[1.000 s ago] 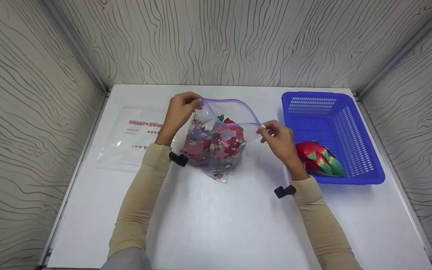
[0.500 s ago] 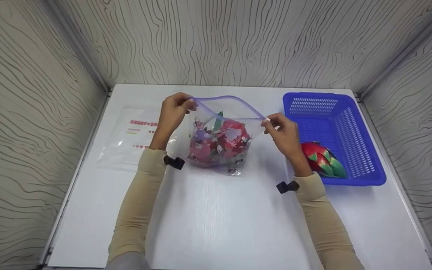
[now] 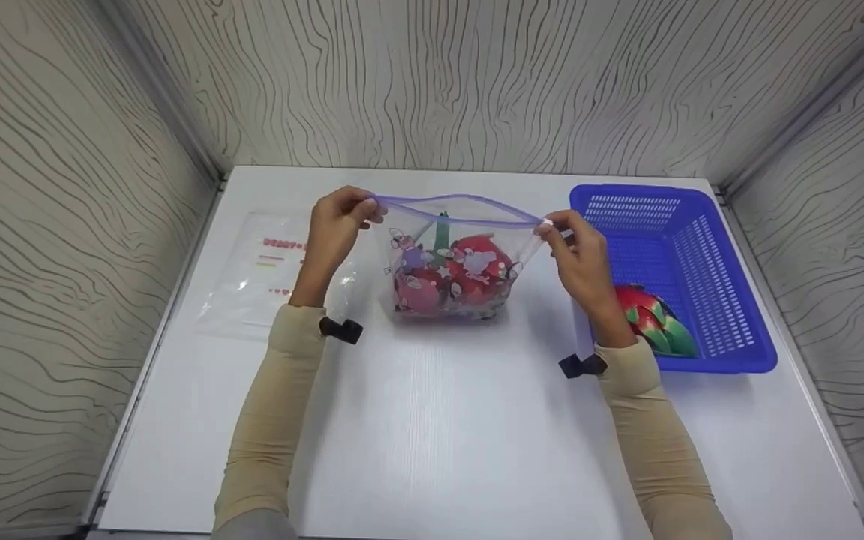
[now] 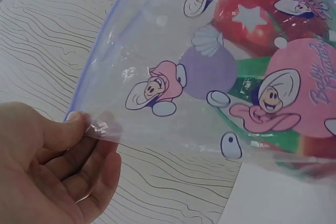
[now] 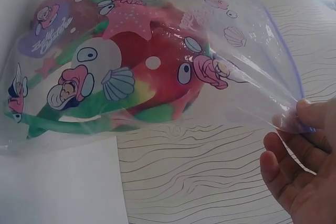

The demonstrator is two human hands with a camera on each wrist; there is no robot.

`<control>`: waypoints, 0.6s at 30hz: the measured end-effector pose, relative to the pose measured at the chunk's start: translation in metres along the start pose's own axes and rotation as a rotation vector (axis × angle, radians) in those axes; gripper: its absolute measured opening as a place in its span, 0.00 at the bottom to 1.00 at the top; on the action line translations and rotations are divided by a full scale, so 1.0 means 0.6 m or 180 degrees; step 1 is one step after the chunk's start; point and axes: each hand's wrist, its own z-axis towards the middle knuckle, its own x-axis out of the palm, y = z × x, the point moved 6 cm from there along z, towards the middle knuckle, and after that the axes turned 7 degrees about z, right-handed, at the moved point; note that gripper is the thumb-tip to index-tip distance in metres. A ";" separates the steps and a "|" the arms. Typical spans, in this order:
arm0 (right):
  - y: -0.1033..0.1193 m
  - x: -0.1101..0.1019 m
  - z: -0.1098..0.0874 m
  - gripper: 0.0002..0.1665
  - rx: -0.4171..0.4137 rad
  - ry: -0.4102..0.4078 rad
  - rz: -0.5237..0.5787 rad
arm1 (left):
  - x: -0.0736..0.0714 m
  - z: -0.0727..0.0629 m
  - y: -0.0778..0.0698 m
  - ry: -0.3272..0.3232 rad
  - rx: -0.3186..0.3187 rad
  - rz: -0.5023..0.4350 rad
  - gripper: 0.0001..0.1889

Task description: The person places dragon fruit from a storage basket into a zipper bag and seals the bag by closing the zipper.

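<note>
A clear zip bag (image 3: pixel 469 262) with printed cartoon figures, shells and stars hangs between my hands in the head view. Red and green dragon fruits (image 5: pixel 152 82) show through its plastic; the prints partly cover them. My left hand (image 3: pixel 336 225) pinches the upper left corner between thumb and fingers. At the opposite corner, next to a white slider (image 3: pixel 547 222), my right hand (image 3: pixel 583 251) does likewise. The purple zip edge (image 3: pixel 462 198) is stretched between them, its two sides slightly parted. Whether the bag's bottom touches the table is hard to tell.
A blue plastic basket (image 3: pixel 766 337) stands on the right of the white table (image 3: pixel 432 450), with another dragon fruit (image 3: pixel 657 322) inside. On the left lies a flat clear bag (image 3: pixel 241 289) with red lettering, partly behind my left arm. Wood-patterned panels (image 3: pixel 432 82) enclose the table.
My hands have moved apart, drawing the bag's mouth wider and flatter. The bag now hangs straighter, its lower edge level, and the fruits sit lower in it.
</note>
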 end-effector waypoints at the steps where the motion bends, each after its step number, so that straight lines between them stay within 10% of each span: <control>1: 0.002 0.000 0.002 0.08 -0.0018 0.0001 -0.0004 | -0.002 -0.001 0.000 -0.0014 0.0004 -0.0012 0.08; 18: 0.008 -0.001 0.018 0.10 -0.0077 -0.0185 0.0382 | -0.003 -0.020 0.002 -0.0064 0.0119 -0.0097 0.07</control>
